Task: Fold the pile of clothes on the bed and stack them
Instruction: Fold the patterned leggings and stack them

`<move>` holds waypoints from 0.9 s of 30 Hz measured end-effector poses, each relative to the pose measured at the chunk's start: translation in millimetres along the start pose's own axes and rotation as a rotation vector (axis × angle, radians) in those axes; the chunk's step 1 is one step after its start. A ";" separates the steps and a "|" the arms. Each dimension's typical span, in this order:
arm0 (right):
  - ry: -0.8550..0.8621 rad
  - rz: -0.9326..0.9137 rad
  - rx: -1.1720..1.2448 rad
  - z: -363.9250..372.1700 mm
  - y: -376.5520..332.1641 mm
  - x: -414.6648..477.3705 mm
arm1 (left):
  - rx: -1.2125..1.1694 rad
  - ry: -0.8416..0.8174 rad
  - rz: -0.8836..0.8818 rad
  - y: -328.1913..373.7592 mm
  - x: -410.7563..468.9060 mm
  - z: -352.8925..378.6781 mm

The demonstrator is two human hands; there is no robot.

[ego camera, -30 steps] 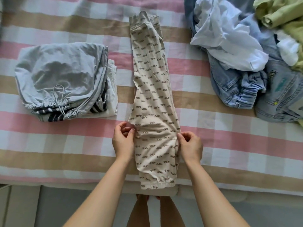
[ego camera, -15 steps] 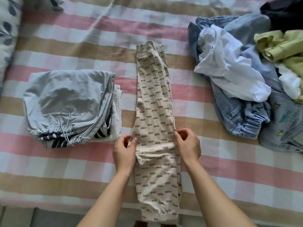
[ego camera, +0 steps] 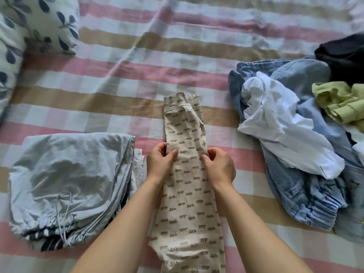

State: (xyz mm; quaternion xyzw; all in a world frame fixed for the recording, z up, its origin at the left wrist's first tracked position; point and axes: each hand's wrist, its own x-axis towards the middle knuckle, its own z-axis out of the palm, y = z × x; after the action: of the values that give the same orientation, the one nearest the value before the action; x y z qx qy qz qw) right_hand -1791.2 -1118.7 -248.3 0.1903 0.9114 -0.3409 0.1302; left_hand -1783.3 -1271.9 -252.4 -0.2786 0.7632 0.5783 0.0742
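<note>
Our left hand (ego camera: 159, 161) and right hand (ego camera: 219, 167) reach forward, fingers pinching the trousers' (ego camera: 187, 194) side edges mid-frame; the trousers lie lengthwise, bottom edge to centre, on the bed (ego camera: 177, 56).

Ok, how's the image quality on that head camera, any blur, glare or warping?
Head view: soft, even daylight with no glare; the frame is slightly smeared, worst on the pillow and far bedsheet; the wide lens slightly bows the sheet's stripes near the edges; the print on the patterned trousers is readable; the dark garment shows no detail.
</note>
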 end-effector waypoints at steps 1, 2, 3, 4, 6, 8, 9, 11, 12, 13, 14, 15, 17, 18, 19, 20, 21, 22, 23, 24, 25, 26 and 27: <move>0.026 -0.001 -0.002 -0.4 1.3 3.6 | 0.014 0.015 0.036 1.2 4.6 1.9; 0.040 0.000 -0.007 -0.9 3.1 5.8 | 0.028 0.040 0.063 2.2 6.5 3.5; 0.041 -0.010 -0.017 -1.2 4.3 6.5 | 0.041 0.067 0.084 2.2 6.5 4.8; 0.043 -0.043 -0.021 -0.8 3.5 8.8 | 0.048 0.091 0.099 3.0 8.6 6.6; 0.077 -0.152 0.037 0.4 -5.8 19.1 | 0.050 0.131 0.096 8.8 18.5 9.4; 0.104 -0.214 0.137 0.7 -25.4 40.1 | 0.018 0.161 0.080 18.3 39.7 9.7; 0.093 -0.217 0.173 1.6 -36.1 54.8 | -0.009 0.172 0.077 23.6 53.7 8.9; 0.021 -0.191 0.182 5.2 -53.6 85.2 | -0.057 0.172 0.077 34.9 79.0 8.0; -0.019 -0.170 0.163 8.0 -60.0 97.3 | -0.074 0.158 0.080 39.8 88.8 7.9; -0.047 -0.146 0.142 10.3 -65.8 106.0 | -0.097 0.131 0.076 44.3 96.5 8.4; -0.065 -0.119 0.130 12.8 -71.0 112.3 | -0.136 0.096 0.063 47.9 103.1 8.8; -0.075 -0.087 0.129 14.9 -75.5 115.9 | -0.189 0.056 0.041 51.0 107.5 9.3; -0.087 -0.029 0.120 17.9 -82.3 120.3 | -0.293 -0.029 -0.003 54.8 112.6 9.9; -0.102 -0.005 0.111 18.8 -84.9 122.2 | -0.339 -0.069 -0.019 55.1 113.8 9.8; -0.121 0.020 0.121 18.3 -87.6 123.7 | -0.380 -0.114 -0.031 56.1 114.3 9.0; -0.144 0.041 0.160 17.3 -89.3 125.0 | -0.415 -0.157 -0.035 57.6 114.5 8.0; -0.158 0.050 0.206 15.4 -90.7 124.6 | -0.440 -0.198 -0.030 59.9 114.7 6.5; -0.159 0.046 0.240 14.0 -90.2 124.5 | -0.458 -0.230 -0.024 61.9 116.0 5.0; -0.136 0.019 0.227 13.1 -88.8 124.4 | -0.466 -0.252 -0.021 64.0 117.0 3.6; -0.101 -0.013 0.185 12.8 -87.2 124.6 | -0.470 -0.263 -0.020 65.9 118.5 3.1; -0.073 -0.031 0.135 13.1 -85.9 123.9 | -0.478 -0.268 -0.024 66.5 119.8 3.5; -0.067 -0.033 0.094 14.8 -85.2 123.2 | -0.498 -0.274 -0.041 65.8 121.2 4.5; -0.084 -0.021 0.067 16.6 -85.7 122.8 | -0.528 -0.281 -0.066 65.0 121.7 5.3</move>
State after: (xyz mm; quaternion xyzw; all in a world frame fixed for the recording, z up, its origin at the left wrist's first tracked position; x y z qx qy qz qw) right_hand -1936.5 -1157.7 -256.6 0.1705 0.8951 -0.3803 0.1583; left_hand -1919.1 -1296.9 -252.4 -0.2303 0.5590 0.7870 0.1228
